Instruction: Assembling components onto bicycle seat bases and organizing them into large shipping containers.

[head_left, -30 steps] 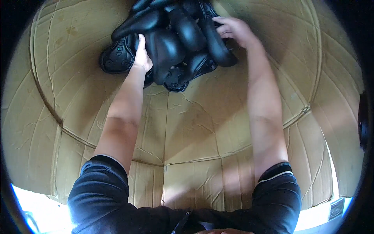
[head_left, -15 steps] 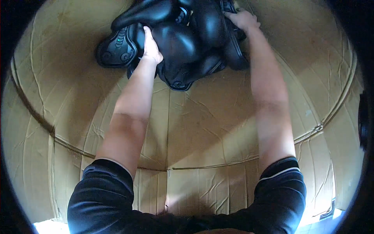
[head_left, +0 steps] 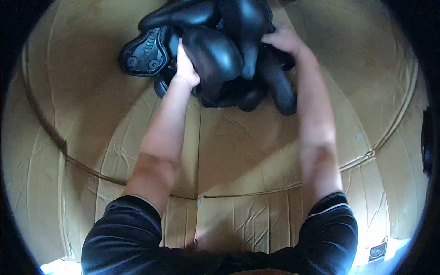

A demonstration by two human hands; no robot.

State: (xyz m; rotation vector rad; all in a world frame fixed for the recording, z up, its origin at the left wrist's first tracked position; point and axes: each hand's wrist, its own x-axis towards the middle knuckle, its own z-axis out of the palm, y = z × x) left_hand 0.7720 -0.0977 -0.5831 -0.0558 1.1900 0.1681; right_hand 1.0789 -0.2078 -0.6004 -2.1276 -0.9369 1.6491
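Both hands are buried in a pile of black moulded parts (head_left: 224,59) that sits at 12 o'clock in the view, deep inside a big cardboard box (head_left: 238,151). Left hand (head_left: 185,68) is curled against the left flank of the pile, fingers wrapped over a glossy rounded piece, so closed on it as far as shows. Right hand (head_left: 286,41) is clamped over the top right of the heap at about 1 o'clock, fingers hidden behind the parts (grip looks closed, but fingertips not visible). A flat treaded piece (head_left: 144,52) with round studs, sole-like, sticks out at 11 o'clock, just beside the left hand and touching the pile; no finger looks to be on it. One long curved piece (head_left: 282,91) hangs down toward 2 o'clock below the right wrist. Risks, as a judgement: the parts are smooth, shiny and loosely interlocked, so a two-sided squeeze could let middle pieces slide out and drop onto the box floor; the treaded piece and the dangling curved one look the likeliest to fall since they are held only by neighbours. Arms are stretched far forward, so grip strength is probably weak. Creased flaps (head_left: 137,151) near 9 o'clock could snag anything lifted past them.
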